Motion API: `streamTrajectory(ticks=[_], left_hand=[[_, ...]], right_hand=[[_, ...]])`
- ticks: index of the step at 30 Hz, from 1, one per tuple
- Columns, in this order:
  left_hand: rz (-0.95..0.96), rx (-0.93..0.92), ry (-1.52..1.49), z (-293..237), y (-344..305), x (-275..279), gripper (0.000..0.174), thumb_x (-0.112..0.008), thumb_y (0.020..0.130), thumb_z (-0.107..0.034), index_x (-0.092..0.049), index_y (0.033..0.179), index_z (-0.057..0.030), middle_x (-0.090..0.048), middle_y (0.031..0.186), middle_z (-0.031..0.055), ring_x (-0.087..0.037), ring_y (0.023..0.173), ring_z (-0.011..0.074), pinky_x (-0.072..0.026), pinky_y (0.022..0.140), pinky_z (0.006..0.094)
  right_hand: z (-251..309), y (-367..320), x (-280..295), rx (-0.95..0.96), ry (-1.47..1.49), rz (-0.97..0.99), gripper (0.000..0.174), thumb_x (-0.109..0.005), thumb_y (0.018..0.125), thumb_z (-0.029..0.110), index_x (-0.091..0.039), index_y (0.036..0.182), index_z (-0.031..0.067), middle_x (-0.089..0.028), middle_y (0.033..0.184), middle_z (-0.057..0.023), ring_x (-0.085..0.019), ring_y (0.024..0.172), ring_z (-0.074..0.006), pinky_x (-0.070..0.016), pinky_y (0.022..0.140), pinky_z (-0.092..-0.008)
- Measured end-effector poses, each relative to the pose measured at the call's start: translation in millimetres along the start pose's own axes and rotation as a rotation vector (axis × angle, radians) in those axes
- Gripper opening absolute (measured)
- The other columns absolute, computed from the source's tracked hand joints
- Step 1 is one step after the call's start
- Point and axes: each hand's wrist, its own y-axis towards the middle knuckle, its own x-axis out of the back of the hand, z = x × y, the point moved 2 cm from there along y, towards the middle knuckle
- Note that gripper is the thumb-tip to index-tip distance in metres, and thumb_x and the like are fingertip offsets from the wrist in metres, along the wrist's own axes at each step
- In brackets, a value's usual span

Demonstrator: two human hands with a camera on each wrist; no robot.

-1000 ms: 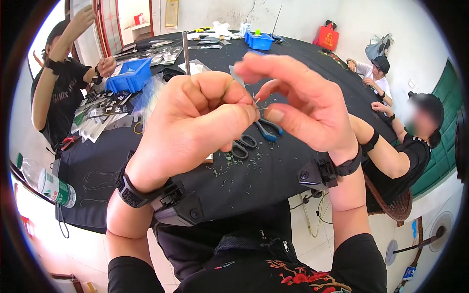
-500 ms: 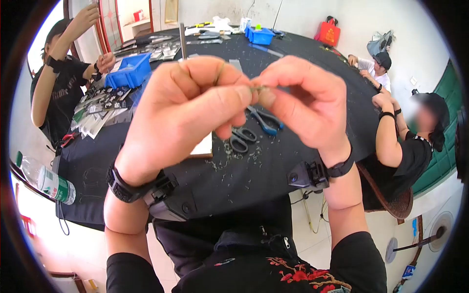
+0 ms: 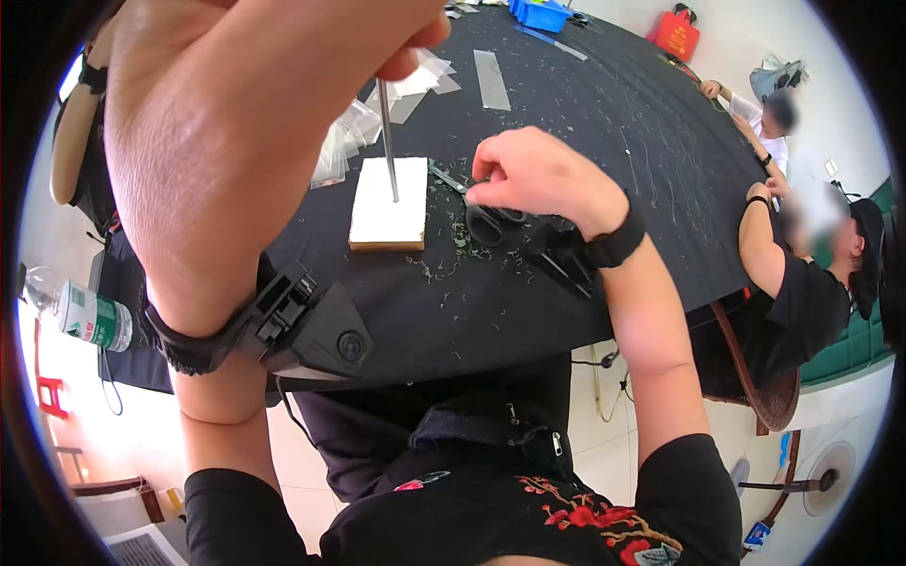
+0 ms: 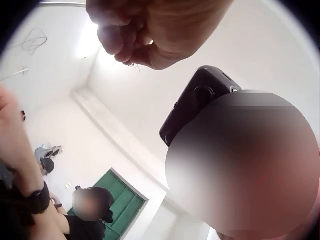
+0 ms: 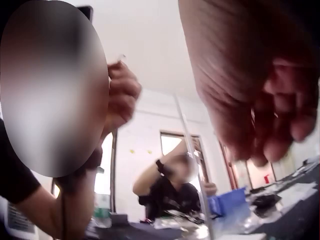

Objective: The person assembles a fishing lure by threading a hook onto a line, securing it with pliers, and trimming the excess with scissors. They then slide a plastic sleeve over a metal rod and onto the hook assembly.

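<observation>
My left hand (image 3: pixel 226 123) is raised close to the head camera, its fingertips out of that view. In the left wrist view the same hand (image 4: pixel 160 30) pinches a tiny thin strand, too small to identify. Over the table my right hand (image 3: pixel 557 179) hovers with loosely bent fingers beside black-handled scissors (image 3: pixel 484 228); the right wrist view shows this hand (image 5: pixel 265 100) hanging with nothing visible in its fingers. A thin metal rod (image 3: pixel 388 141) stands upright on a white-topped block (image 3: pixel 389 203) between the hands.
Green and pale clippings lie around the scissors on the black-covered table (image 3: pixel 566 292). Behind the block are clear plastic sheets (image 3: pixel 349 137), a strip (image 3: pixel 491 80) and a blue bin (image 3: pixel 540 14). A bottle (image 3: pixel 94 316) lies at left; people sit at right.
My hands have parted from their shared hold on a thin strand. The left has risen toward the head; the right has dropped toward the scissors. The head view has tilted down, showing the block fully.
</observation>
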Motion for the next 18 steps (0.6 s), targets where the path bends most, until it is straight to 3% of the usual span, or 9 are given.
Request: streamTrajectory(ticks=[3, 7, 10, 14, 18], left_hand=[[-0.055, -0.034, 0.088, 6, 1, 2, 0.018, -0.049, 0.084, -0.014, -0.057, 0.092, -0.0004, -0.052, 0.066, 0.0018, -0.043, 0.052, 0.0051, -0.0303, 0.045, 0.0152], [-0.105, -0.08, 0.199, 12, 3, 5, 0.019, -0.049, 0.084, -0.014, -0.058, 0.093, -0.0001, -0.054, 0.067, 0.0021, -0.044, 0.054, 0.0053, -0.0316, 0.046, 0.0149], [-0.127, -0.137, 0.267, 13, 6, 3, 0.019, -0.05, 0.084, -0.014, -0.058, 0.094, 0.0002, -0.054, 0.069, 0.0023, -0.045, 0.055, 0.0055, -0.0325, 0.047, 0.0147], [-0.118, -0.102, 0.309, 16, 7, 10, 0.022, -0.051, 0.085, -0.013, -0.059, 0.099, 0.0013, -0.058, 0.075, 0.0035, -0.05, 0.06, 0.0063, -0.0362, 0.051, 0.0142], [-0.131, -0.167, 0.248, 19, 8, 12, 0.021, -0.049, 0.086, -0.012, -0.059, 0.098, 0.0015, -0.056, 0.074, 0.0029, -0.049, 0.059, 0.0063, -0.0361, 0.052, 0.0143]], right_hand=[[-9, -5, -12, 0.059, -0.026, 0.094, 0.032, -0.07, 0.063, 0.02, -0.057, 0.083, -0.0008, -0.056, 0.068, -0.0111, -0.055, 0.066, -0.0244, -0.043, 0.059, -0.0332], [-14, -7, -15, 0.093, -0.017, 0.047, 0.031, -0.07, 0.062, 0.019, -0.057, 0.083, -0.0002, -0.055, 0.066, -0.0105, -0.054, 0.066, -0.0248, -0.0431, 0.06, -0.0328], [-20, -11, -10, -0.037, -0.034, 0.055, 0.029, -0.067, 0.064, 0.017, -0.056, 0.084, -0.0001, -0.056, 0.067, -0.0083, -0.056, 0.064, -0.0212, -0.0429, 0.057, -0.0315], [-42, -9, 4, -0.302, 0.568, 0.097, 0.022, -0.063, 0.071, 0.017, -0.054, 0.084, 0.0009, -0.058, 0.069, -0.0062, -0.053, 0.056, -0.0091, -0.0415, 0.047, -0.0213], [-50, -4, 2, -0.231, 1.041, 0.086, 0.026, -0.064, 0.077, 0.016, -0.05, 0.093, 0.0004, -0.06, 0.079, -0.0071, -0.057, 0.064, -0.009, -0.043, 0.051, -0.017]])
